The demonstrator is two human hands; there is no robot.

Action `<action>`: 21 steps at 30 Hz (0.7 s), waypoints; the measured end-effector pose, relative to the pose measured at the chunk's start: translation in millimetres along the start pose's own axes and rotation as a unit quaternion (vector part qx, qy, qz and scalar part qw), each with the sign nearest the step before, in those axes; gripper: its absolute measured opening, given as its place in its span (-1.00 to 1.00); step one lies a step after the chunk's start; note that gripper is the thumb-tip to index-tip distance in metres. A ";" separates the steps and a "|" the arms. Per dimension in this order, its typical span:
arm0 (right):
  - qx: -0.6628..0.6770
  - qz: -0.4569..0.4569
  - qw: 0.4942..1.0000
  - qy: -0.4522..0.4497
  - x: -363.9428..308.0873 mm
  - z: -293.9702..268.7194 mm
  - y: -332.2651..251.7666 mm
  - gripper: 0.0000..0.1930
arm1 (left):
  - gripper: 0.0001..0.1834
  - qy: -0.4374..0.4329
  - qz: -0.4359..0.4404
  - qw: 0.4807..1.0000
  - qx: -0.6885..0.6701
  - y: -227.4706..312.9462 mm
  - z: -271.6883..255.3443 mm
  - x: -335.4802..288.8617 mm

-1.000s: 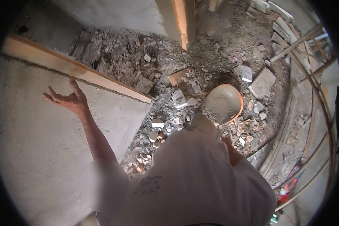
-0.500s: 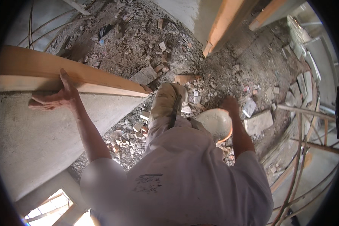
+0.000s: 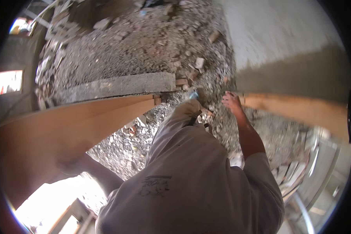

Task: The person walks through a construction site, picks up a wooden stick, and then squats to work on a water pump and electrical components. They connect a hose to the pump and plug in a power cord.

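Note:
My left hand (image 3: 71,167) is dark and blurred at the lower edge of a wide wooden door frame board (image 3: 78,124). Its fingers do not show clearly, so its grip cannot be made out. Out in front, my right hand (image 3: 232,101) has its fingers apart and a little bent, with nothing seen in it. It is close to the end of another wooden board (image 3: 292,107) along the right wall; whether they touch is unclear. My trouser leg (image 3: 187,111) shows between the two boards, above the rubble.
Broken bricks and gravel (image 3: 144,50) cover the ground ahead. A long concrete slab (image 3: 121,85) lies beyond the left board. The plastered wall (image 3: 284,35) stands at the right. Panels (image 3: 292,173) lean at the lower right, and bright openings (image 3: 7,84) show at the left.
The view has swung to the right and moved forward through the doorway. My right hand has left the rim of the bucket. My left hand has gone from the board's face to its lower edge.

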State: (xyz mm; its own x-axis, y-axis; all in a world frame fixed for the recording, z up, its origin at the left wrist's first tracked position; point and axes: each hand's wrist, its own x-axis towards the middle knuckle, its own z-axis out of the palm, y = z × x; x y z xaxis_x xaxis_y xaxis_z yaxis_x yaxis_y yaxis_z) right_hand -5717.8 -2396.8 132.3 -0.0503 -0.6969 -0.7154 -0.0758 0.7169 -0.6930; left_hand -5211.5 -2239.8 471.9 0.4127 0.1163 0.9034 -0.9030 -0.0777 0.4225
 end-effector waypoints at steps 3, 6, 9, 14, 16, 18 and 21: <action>-0.113 -0.004 0.992 -0.062 67.4 0.9 -84.0 -0.63 | -0.26 0.033 -0.068 0.997 -0.024 0.4 -26.0 -3.6; -0.085 0.013 0.987 -0.138 155.7 -18.7 -112.8 -0.68 | -0.34 0.054 -0.174 0.978 -0.104 -1.1 -44.6 -15.2; -0.646 -0.373 0.664 0.053 235.0 -46.9 -120.5 -0.75 | -0.42 0.078 -0.289 0.918 -0.260 -13.6 -26.8 -49.3; -0.416 -0.080 0.898 -0.116 195.7 84.3 -151.2 -0.67 | -0.44 0.069 -0.297 0.931 -0.202 10.9 -64.0 -65.4; -0.462 -0.108 0.868 -0.148 190.2 102.6 -164.8 -0.65 | -0.41 0.105 -0.329 0.911 -0.227 27.2 -43.0 -65.5; -0.429 -0.105 0.877 -0.189 182.4 121.4 -180.4 -0.64 | -0.39 0.140 -0.363 0.888 -0.246 36.5 -35.4 -65.3; -0.467 -0.126 0.854 -0.193 178.3 143.7 -224.2 -0.66 | -0.36 0.143 -0.388 0.831 -0.372 27.7 -63.5 -75.4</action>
State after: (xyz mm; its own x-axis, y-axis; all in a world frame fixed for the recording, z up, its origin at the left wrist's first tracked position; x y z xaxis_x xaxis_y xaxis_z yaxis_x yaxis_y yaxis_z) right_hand -5566.6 -2679.0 147.4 0.4024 -0.6388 -0.6557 -0.8065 0.0915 -0.5841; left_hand -5275.2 -2187.8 410.8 0.9561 0.0849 0.2803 -0.2462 0.7514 0.6122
